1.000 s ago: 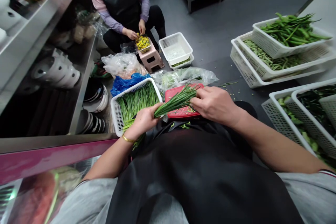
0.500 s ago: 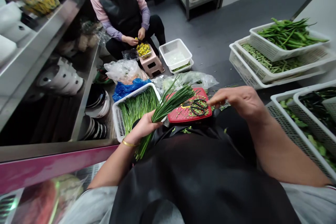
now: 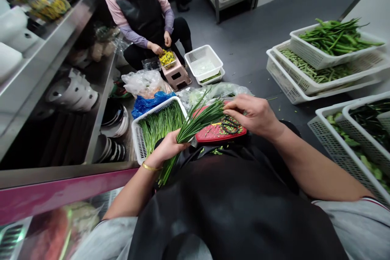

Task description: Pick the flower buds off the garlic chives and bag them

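Green stalks (image 3: 201, 120) (chives, I'm guessing) are sitting bunched in the left hand (image 3: 171, 145), tips fanning out over the red board (image 3: 203, 135). I'm keeping those fingers wrapped around the middle, with the lower ends hanging toward the black apron (image 3: 243, 195). What's just changing: half a second ago the right hand (image 3: 254, 113) was hovering off to the right, and now it's reaching back in to the tips. Can't tell whether it's pinching a stem or just touching. As I'm reading it, that's putting both hands back on one bunch, so the work at the tips is picking up again. Black scissors (image 3: 230, 125) are lying on the board, and a white basket (image 3: 137, 138) of similar greens is sitting beside the left hand.
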